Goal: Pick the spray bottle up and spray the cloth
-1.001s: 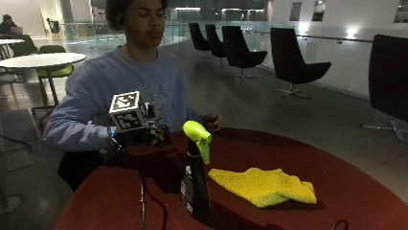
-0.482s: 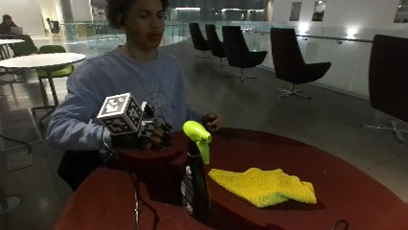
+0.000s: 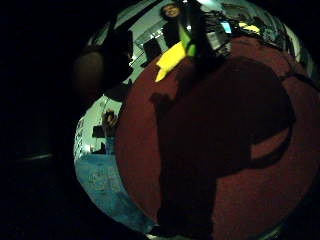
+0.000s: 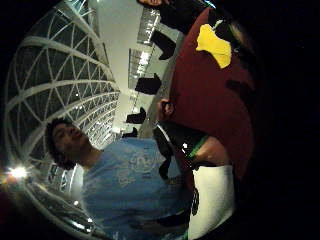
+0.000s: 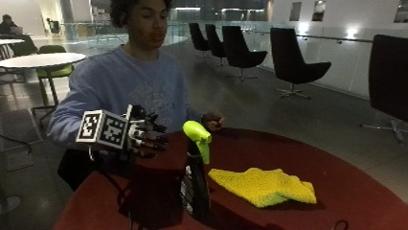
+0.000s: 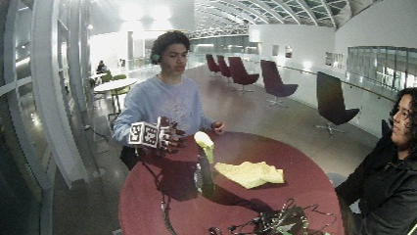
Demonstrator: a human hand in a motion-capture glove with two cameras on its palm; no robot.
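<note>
My gloved right hand [image 5: 143,139] hangs above the near side of the round red counter [image 5: 357,191], beside the spray bottle [image 5: 194,177] and apart from it. My fingers [image 5: 153,140] are spread and only slightly bent, and they have hold of nothing. My bare left hand [image 5: 213,120] rests at the far edge of the counter.

The spray bottle stands upright near the middle of the counter. It has a dark body and a bright yellow-green spray head [image 5: 196,134] on top, with the nozzle turned toward me. The yellow cloth [image 5: 265,186] lies crumpled flat just beside it, on the side away from my gloved hand.

I judge the bottle stiff plastic, smooth and perhaps a little slick in a glove. I cannot tell how full it is, so I cannot say whether it will lift light or heavy. It is tall and narrow, so a sideways knock could tip it over. The place to take it, I think, is the neck just under the spray head, palm round the back, with a forefinger free for the trigger. The cloth looks soft and limp and should lie as it is while sprayed.

In my little-finger-side palm view the counter fills most of the scene, with the bottle and cloth at its far side.
</note>
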